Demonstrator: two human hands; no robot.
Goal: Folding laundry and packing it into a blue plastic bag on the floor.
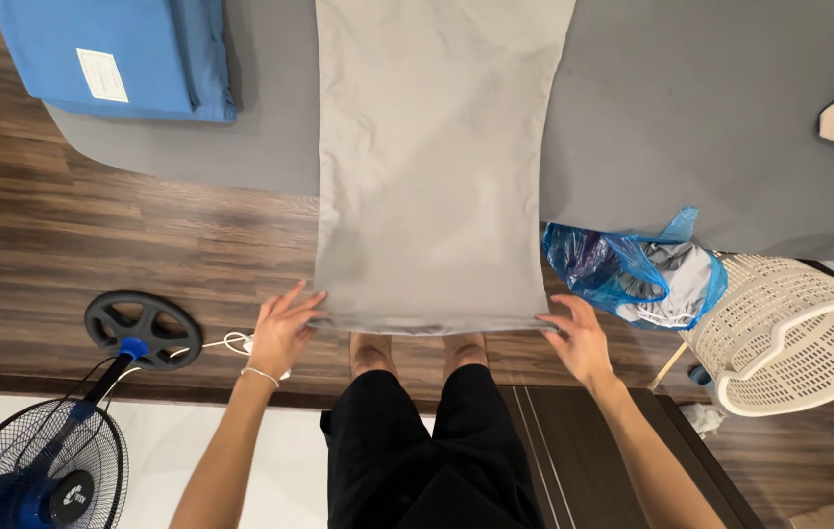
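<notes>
**Two hands grip the hem of a grey cloth at a mattress edge**

A person's left hand (285, 328) and right hand (579, 341), held well apart, each pinch a lower corner of a smooth, faintly creased grey cloth (432, 167). The long rectangular cloth runs down the centre of the frame, off a dark grey mattress (711, 127) with rounded corners, and hangs over wood-grain flooring (64, 235). At upper left lies a folded blue fabric (113, 54) bearing a small white rectangular label (102, 74). Right of centre sits a crumpled, translucent blue plastic bag (633, 269), just beside a cream, perforated plastic laundry basket (799, 333) tipped on its side. At lower left stands a blue fan (35, 470) with a wire cage and a round black base (143, 328).
</notes>
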